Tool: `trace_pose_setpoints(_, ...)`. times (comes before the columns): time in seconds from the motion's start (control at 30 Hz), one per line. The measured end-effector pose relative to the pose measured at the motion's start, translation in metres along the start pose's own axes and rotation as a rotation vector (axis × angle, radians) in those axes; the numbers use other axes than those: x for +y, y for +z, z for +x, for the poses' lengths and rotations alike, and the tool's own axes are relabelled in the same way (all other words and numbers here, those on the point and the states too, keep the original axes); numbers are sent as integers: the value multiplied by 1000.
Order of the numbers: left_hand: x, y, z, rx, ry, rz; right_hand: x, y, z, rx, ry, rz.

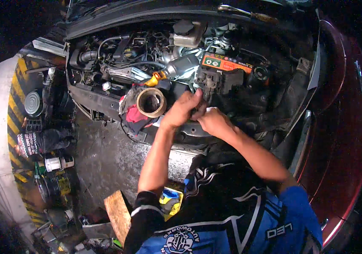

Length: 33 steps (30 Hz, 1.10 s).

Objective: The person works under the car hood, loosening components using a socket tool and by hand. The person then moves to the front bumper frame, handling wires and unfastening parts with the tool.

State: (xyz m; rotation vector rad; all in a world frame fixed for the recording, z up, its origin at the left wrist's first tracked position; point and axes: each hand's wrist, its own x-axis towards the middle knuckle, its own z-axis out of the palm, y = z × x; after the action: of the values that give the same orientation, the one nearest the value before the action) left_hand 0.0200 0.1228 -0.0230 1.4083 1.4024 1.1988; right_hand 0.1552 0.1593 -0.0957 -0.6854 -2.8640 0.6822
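Observation:
My left hand point(182, 109) and my right hand point(216, 122) meet over the front edge of the engine bay. The left one is closed, thumb raised, around something dark that I cannot make out. Pinched fingers of the right hand sit close against it, with a small white bit showing beside them. Just left of my left hand a brown tape roll point(151, 115) rests near a red and dark cloth point(135, 117). Beyond the hands lies a lamp-like grey cylinder point(183, 65) with a yellow end point(157, 78), among bright glare.
An orange-labelled battery point(227, 62) and a reservoir with a black cap point(184, 28) sit farther in the bay. The raised hood point(147, 16) spans the far side. A wood board point(118, 216), a yellow container point(171, 202) and a white bucket point(54, 164) are on the floor.

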Motion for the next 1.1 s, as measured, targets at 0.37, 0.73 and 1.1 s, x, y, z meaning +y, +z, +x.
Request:
trace_pose_setpoints(0.37, -12, 43, -1, 620, -34, 124, -10, -4, -8, 24, 438, 473)
trace_pose_setpoints(0.73, 12, 51, -16, 703, 80, -82, 19, 1, -5, 296, 240, 605)
trace_pose_setpoints(1.1, -18, -27, 13, -433, -286, -666, 17, -13, -39, 415, 313, 470)
